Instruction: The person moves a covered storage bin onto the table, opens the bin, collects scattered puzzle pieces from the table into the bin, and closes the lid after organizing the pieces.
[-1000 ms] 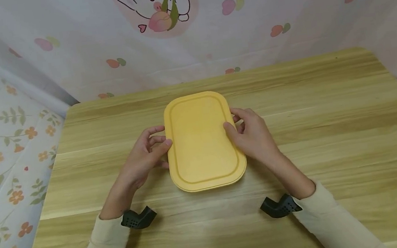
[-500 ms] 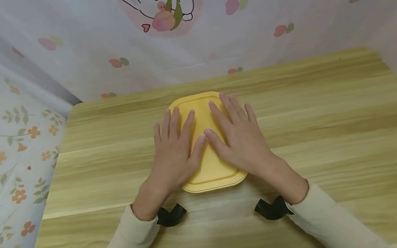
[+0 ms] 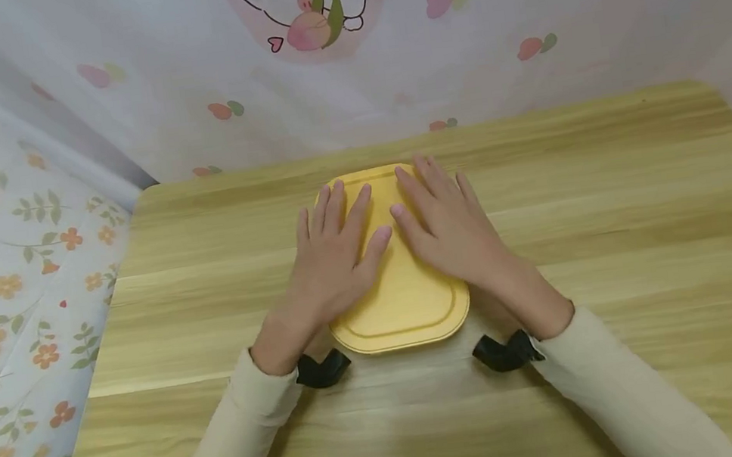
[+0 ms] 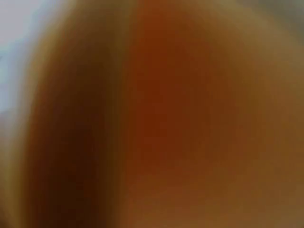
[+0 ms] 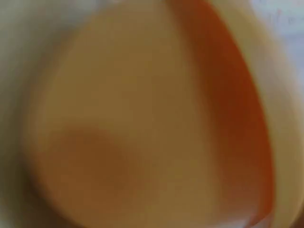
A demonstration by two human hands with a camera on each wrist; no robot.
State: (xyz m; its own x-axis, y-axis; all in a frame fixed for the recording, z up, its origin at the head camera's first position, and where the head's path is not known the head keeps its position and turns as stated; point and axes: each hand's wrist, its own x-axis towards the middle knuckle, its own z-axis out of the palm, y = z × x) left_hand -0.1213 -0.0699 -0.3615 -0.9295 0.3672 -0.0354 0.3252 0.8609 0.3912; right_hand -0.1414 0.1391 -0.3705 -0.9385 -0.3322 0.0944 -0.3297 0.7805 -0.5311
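Note:
A yellow rectangular lid (image 3: 410, 307) with rounded corners and a grooved border lies flat near the middle of the table; whatever is under it is hidden. Across its left half rests my left hand (image 3: 336, 263), palm down with the fingers spread and straight. My right hand (image 3: 451, 229) lies over the upper right part, also palm down, its fingertips by the far right corner. The two thumbs point toward each other and stay apart. Both wrist views are filled by blurred skin close to the lens, with no lid detail to make out.
The wood-grain table (image 3: 617, 266) stretches to both sides of the lid. A printed white curtain (image 3: 492, 83) hangs along its back edge, and a floral cloth (image 3: 25, 301) hangs at the left. Black wrist mounts (image 3: 322, 369) jut inward from the cream sleeves.
A second ago both hands held the lid's sides. Since then they have come over its top with fingers spread flat, then slid a little toward the far edge.

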